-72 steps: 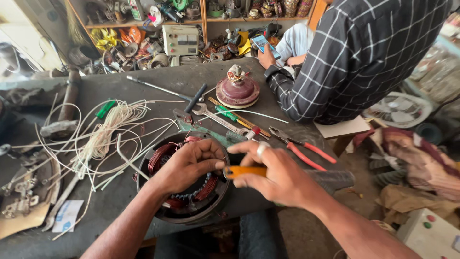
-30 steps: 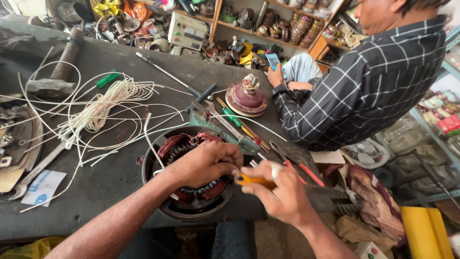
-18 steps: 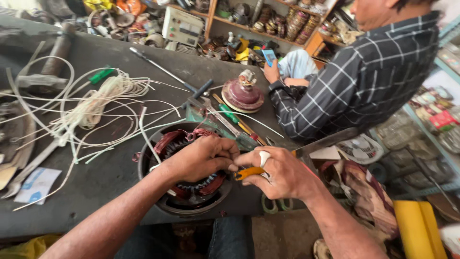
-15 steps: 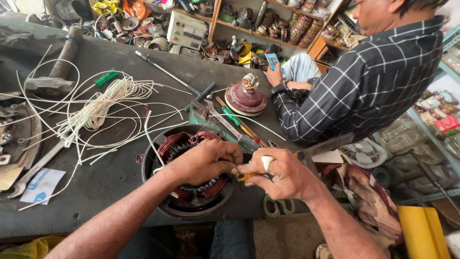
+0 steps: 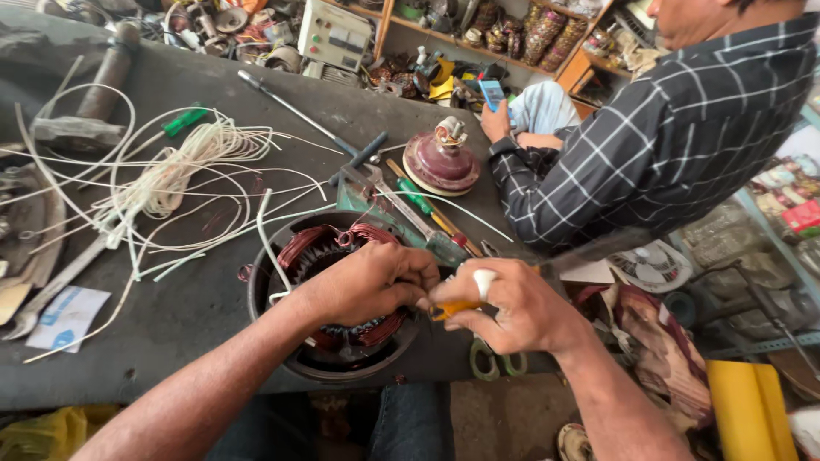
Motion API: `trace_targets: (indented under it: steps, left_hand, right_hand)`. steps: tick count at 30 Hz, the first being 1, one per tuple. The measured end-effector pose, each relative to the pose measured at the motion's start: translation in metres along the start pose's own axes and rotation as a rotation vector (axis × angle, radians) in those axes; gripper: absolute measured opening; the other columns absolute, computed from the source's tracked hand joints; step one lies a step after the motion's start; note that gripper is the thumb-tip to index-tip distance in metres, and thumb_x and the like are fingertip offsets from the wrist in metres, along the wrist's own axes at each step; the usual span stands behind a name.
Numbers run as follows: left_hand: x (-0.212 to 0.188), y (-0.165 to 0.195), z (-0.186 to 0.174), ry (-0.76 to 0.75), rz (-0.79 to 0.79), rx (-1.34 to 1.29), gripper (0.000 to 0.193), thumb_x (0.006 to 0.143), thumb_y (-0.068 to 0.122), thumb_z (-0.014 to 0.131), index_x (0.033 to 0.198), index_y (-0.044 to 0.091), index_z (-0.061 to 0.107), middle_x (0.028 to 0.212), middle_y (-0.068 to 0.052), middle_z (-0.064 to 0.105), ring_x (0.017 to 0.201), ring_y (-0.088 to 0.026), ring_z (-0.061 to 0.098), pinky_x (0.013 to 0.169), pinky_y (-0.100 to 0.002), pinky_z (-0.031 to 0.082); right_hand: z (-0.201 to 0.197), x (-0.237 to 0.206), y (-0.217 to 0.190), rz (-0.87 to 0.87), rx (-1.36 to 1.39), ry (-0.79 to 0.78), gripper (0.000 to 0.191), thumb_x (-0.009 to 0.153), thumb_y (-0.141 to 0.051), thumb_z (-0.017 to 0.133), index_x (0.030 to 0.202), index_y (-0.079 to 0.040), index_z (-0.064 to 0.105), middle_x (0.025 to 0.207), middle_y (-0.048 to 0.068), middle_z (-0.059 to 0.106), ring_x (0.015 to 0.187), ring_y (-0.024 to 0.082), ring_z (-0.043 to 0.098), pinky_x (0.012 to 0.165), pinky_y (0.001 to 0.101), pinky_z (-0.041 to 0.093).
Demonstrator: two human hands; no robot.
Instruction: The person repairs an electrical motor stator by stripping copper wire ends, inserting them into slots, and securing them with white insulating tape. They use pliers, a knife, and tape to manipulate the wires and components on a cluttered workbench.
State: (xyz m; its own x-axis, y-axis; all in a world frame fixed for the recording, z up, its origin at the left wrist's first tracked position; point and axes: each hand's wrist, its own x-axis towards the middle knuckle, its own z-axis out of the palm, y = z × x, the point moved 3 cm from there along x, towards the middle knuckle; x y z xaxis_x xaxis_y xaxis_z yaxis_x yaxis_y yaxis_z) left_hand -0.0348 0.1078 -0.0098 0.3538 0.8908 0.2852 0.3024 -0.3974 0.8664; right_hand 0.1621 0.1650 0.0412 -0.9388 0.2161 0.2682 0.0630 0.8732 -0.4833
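Observation:
A round motor stator (image 5: 337, 363) with copper-coloured windings sits at the near edge of the dark workbench (image 5: 196, 299). My left hand (image 5: 363, 282) rests over the stator, fingers curled on the windings at its right side. My right hand (image 5: 508, 307) touches the left one and grips an orange-handled tool (image 5: 453, 309). A piece of white sleeve (image 5: 484, 282) lies across my right fingers. What the fingertips pinch is hidden.
A bundle of white tubing and wire (image 5: 171, 179) spreads on the left. Screwdrivers and pliers (image 5: 410, 205) lie behind the stator, beside a maroon motor cover (image 5: 442, 162). Green-handled scissors (image 5: 495, 363) hang at the bench edge. A person in a checked shirt (image 5: 675, 137) sits at right.
My two hands have drawn together over the stator's right side. The view has shifted closer and slightly left; the seated person stays in place.

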Motion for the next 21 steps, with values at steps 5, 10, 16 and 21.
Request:
trace_targets:
  steps: [5,10,16,21]
  left_hand:
    - [-0.002,0.0,-0.003,-0.002,0.032,0.025,0.016,0.084,0.012,0.077,0.096,0.003,0.07,0.08,-0.008,0.076,0.077,-0.018,0.074,0.071,-0.034,0.056]
    - [-0.008,0.015,-0.01,0.147,-0.005,0.019,0.032,0.079,0.015,0.08,0.106,0.004,0.067,0.088,-0.01,0.075,0.082,-0.02,0.075,0.074,-0.035,0.057]
    - [-0.074,0.061,-0.021,0.44,0.099,-0.065,0.045,0.09,0.007,0.069,0.134,0.004,0.056,0.115,-0.015,0.067,0.093,-0.028,0.072,0.082,-0.036,0.057]
    - [-0.141,0.064,-0.045,0.998,0.045,-0.193,0.014,0.085,-0.002,0.068,0.099,0.001,0.069,0.095,-0.012,0.078,0.092,-0.019,0.08,0.082,-0.034,0.064]
  right_hand:
    - [-0.01,-0.022,-0.025,0.123,0.569,0.155,0.023,0.084,-0.01,0.076,0.1,0.007,0.079,0.079,0.011,0.07,0.069,0.024,0.069,0.061,0.0384,0.054]
    - [-0.02,-0.061,-0.013,0.1,0.016,0.21,0.036,0.072,-0.003,0.083,0.107,-0.004,0.078,0.082,0.002,0.075,0.076,0.016,0.072,0.075,0.034,0.055]
    - [0.024,-0.028,0.052,0.304,-0.198,0.157,0.032,0.068,0.0,0.083,0.1,-0.001,0.078,0.089,0.013,0.076,0.08,0.024,0.074,0.073,0.0354,0.058]
    - [0.043,-0.027,0.017,0.318,-0.122,0.49,0.025,0.08,0.001,0.077,0.105,-0.001,0.073,0.099,0.013,0.074,0.086,0.016,0.073,0.079,0.0274,0.058]
